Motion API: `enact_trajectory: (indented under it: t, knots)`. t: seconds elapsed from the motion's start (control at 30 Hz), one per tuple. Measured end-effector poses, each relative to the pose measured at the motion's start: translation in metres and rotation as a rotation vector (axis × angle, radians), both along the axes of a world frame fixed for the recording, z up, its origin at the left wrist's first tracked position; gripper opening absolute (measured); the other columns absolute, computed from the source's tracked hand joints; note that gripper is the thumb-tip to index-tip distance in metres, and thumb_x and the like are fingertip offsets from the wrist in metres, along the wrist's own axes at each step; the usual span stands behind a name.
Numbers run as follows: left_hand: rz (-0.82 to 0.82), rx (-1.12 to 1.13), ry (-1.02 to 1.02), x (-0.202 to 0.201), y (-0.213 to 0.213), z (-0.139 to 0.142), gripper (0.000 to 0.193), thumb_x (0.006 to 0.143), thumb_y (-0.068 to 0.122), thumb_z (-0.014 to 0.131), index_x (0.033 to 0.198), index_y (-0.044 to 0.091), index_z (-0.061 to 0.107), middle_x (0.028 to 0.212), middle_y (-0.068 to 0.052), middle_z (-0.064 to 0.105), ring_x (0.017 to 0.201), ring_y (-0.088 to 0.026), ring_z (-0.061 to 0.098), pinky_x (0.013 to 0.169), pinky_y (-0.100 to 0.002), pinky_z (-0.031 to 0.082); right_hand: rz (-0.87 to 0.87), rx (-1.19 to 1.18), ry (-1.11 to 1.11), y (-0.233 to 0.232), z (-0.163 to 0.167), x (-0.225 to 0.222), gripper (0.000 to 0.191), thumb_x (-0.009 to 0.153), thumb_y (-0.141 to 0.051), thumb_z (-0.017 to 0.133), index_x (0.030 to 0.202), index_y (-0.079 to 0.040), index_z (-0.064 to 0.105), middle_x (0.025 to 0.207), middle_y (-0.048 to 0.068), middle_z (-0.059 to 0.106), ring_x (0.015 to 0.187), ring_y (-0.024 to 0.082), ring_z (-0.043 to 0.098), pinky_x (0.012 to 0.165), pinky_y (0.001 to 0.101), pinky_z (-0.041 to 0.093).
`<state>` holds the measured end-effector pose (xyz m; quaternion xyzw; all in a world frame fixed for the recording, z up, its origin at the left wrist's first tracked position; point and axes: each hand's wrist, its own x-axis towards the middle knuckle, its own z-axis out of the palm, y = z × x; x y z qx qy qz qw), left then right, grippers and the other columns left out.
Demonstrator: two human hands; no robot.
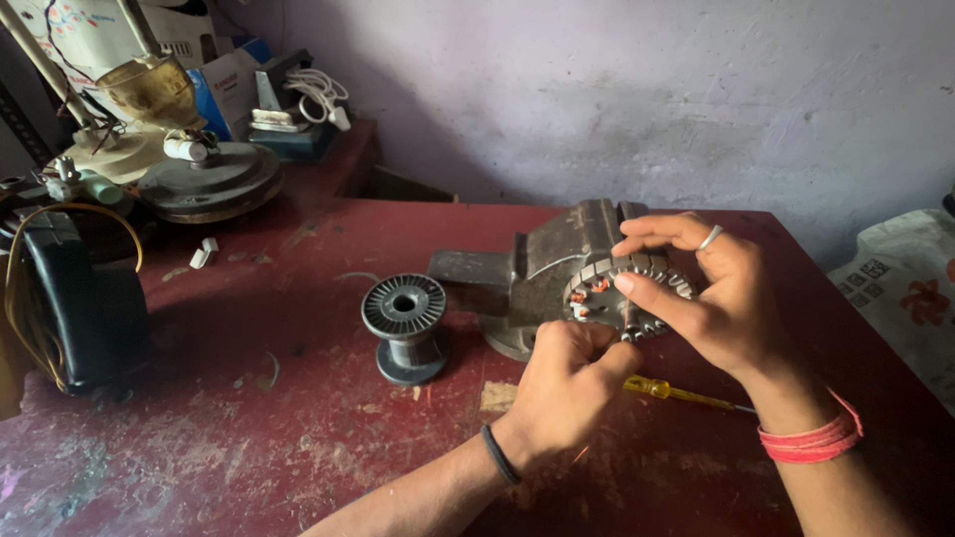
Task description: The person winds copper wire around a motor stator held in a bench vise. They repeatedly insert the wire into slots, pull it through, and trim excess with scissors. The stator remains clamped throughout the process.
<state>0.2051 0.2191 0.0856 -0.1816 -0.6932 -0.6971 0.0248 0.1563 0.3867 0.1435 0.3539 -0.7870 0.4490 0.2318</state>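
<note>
A grey wire spool (404, 326) stands just left of a metal vise (537, 273) on a worn red table (249, 428). The left hand (562, 388), fingers curled, pinches the lower edge of a slotted motor stator (622, 293) beside the vise. The right hand (711, 298), fingers half spread, grips its top. A purple wall (647, 89) rises behind.

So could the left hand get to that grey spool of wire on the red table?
Probably yes. The grey wire spool stands just beside the left hand, with only bare red tabletop between them. But that hand is busy at the round metal motor core, so it would have to let go first.
</note>
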Motion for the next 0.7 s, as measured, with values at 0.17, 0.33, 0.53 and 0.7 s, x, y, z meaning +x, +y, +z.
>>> enact_trajectory:
  t: [0.17, 0.33, 0.53, 0.7]
  knots:
    - [0.001, 0.034, -0.029, 0.0, 0.001, -0.001, 0.035, 0.089, 0.013, 0.06, 0.057, 0.001, 0.052, 0.051, 0.003, 0.051, 0.047, -0.005, 0.044, 0.042, -0.031, 0.036, -0.035, -0.026, -0.084, -0.003, -0.004, 0.0, 0.045, 0.084, -0.009, 0.076, 0.125, 0.001, 0.064, 0.102, 0.009, 0.078, 0.096, 0.012, 0.071, 0.091, 0.0274, 0.055]
    - [0.08, -0.076, 0.065, 0.0, -0.001, 0.001, 0.031, 0.089, 0.015, 0.061, 0.064, -0.002, 0.056, 0.053, -0.003, 0.051, 0.052, -0.007, 0.045, 0.046, -0.031, 0.039, -0.009, -0.062, -0.135, -0.004, -0.005, -0.003, 0.046, 0.083, -0.008, 0.075, 0.126, 0.001, 0.062, 0.099, 0.008, 0.076, 0.093, 0.011, 0.07, 0.085, 0.0255, 0.056]
    - [0.187, -0.096, 0.124, 0.001, -0.004, 0.015, 0.027, 0.087, 0.025, 0.068, 0.084, -0.002, 0.071, 0.063, -0.007, 0.068, 0.056, -0.008, 0.059, 0.053, -0.031, 0.05, 0.013, -0.063, -0.123, -0.002, -0.005, -0.004, 0.045, 0.084, -0.007, 0.075, 0.125, 0.003, 0.061, 0.099, 0.008, 0.076, 0.094, 0.011, 0.07, 0.087, 0.0246, 0.055]
    - [0.305, -0.159, 0.056, 0.009, -0.004, 0.022, 0.031, 0.085, 0.029, 0.074, 0.086, -0.002, 0.073, 0.065, -0.01, 0.074, 0.053, -0.013, 0.068, 0.053, -0.031, 0.054, 0.036, -0.088, -0.141, -0.002, -0.008, -0.003, 0.046, 0.085, -0.008, 0.075, 0.127, 0.003, 0.06, 0.1, 0.009, 0.076, 0.094, 0.01, 0.07, 0.087, 0.0246, 0.055]
